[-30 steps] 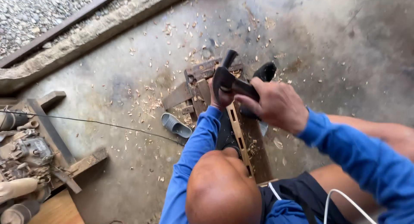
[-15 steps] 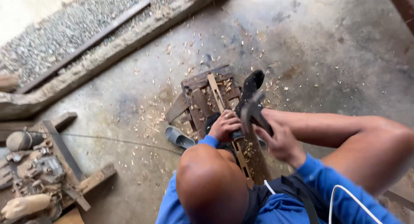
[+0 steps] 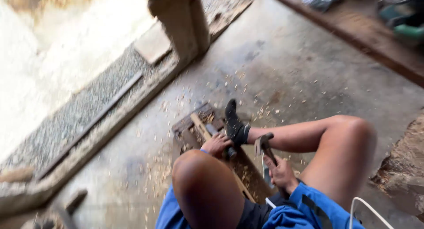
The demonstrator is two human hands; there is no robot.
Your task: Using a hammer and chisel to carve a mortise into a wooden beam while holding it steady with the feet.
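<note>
I sit on the floor with my bare left knee (image 3: 203,185) in front of me. My right leg stretches out, its black-socked foot (image 3: 234,123) resting on a low wooden block (image 3: 190,125). A pale wooden strip (image 3: 199,124) lies along the block. My left hand (image 3: 216,145) is closed around a short dark tool (image 3: 229,153) held on the wood next to that foot. My right hand (image 3: 282,174) grips the handle of a hammer-like tool (image 3: 264,144), its metal head raised a little to the right of the left hand.
Wood chips litter the concrete floor (image 3: 282,70). A pillar (image 3: 181,21) stands at the back, a long timber sill (image 3: 110,123) with gravel (image 3: 75,114) behind it runs along the left, and a plank (image 3: 353,35) crosses the upper right. Rough stone (image 3: 402,167) and a white cable (image 3: 366,207) are at my right.
The view has swung up and to the right. My right hand has drawn the hammer-like tool back off the wood toward my right leg. My left hand stays on the wood.
</note>
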